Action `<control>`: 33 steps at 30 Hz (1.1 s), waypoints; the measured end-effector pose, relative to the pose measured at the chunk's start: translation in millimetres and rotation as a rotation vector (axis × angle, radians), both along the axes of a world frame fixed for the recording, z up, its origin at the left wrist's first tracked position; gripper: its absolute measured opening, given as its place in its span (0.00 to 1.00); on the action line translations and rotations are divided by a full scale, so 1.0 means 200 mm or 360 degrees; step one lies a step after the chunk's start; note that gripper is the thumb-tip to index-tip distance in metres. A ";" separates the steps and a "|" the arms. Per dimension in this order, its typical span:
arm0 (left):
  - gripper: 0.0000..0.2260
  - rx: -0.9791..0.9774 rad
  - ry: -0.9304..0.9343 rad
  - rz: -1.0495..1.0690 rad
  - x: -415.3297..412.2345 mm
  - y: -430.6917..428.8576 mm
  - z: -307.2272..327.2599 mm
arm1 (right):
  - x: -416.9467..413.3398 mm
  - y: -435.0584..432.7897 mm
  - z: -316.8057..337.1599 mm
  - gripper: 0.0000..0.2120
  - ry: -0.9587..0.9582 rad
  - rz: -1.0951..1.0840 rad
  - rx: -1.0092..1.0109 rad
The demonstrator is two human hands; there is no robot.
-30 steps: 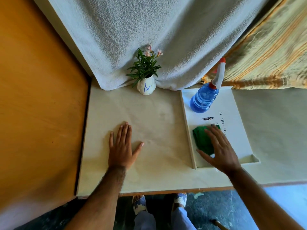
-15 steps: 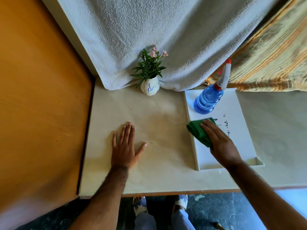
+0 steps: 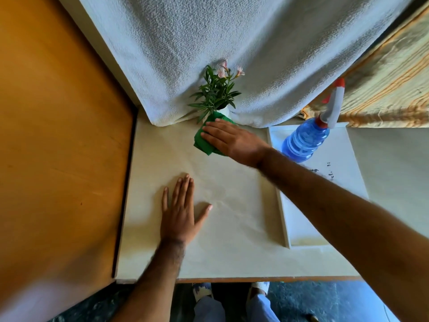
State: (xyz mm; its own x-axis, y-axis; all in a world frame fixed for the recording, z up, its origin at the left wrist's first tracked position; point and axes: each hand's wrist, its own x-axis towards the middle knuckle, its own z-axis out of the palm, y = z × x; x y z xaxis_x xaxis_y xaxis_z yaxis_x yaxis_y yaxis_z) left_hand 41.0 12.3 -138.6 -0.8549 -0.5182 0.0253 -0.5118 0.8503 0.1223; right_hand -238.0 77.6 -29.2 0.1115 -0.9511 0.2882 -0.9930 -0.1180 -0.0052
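A folded green cloth [image 3: 202, 140] lies on the cream table [image 3: 232, 228] at the back, right in front of a small white vase with a green plant [image 3: 217, 91]. My right hand [image 3: 232, 140] presses flat on the cloth with straight fingers and hides most of it and much of the vase. My left hand [image 3: 180, 212] rests flat on the table, fingers spread, nearer the front edge. A white board [image 3: 301, 226] with dark marks lies to the right, and a blue spray bottle [image 3: 306, 140] stands on its far end.
A grey towel [image 3: 232, 43] hangs behind the table. An orange wooden panel [image 3: 58, 135] borders the table's left side. A striped yellow fabric [image 3: 390, 89] hangs at the back right. My feet show under the front edge.
My right hand has carried the green cloth off the white board, left and away across the table to the vase. My left hand stays flat in place.
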 end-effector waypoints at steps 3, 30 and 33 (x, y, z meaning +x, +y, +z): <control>0.42 -0.0003 -0.0028 0.0001 0.00 0.00 0.00 | -0.07 -0.03 -0.04 0.17 0.0053 0.0077 0.0077; 0.42 -0.0018 -0.0052 -0.0002 0.00 0.00 -0.01 | -0.14 -0.05 -0.06 0.15 -0.0180 0.0124 -0.0013; 0.42 -0.0022 -0.0051 -0.0011 0.00 0.00 -0.01 | -0.14 -0.05 -0.06 0.16 -0.0277 0.0090 0.0030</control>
State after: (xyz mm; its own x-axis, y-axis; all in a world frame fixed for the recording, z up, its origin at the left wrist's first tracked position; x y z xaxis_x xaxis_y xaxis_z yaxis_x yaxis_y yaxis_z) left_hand 40.6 11.7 -141.3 -0.8590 -0.5119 0.0047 -0.5092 0.8554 0.0943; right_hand -266.2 66.7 -41.4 0.1148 -0.9501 0.2899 -0.9687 -0.1718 -0.1795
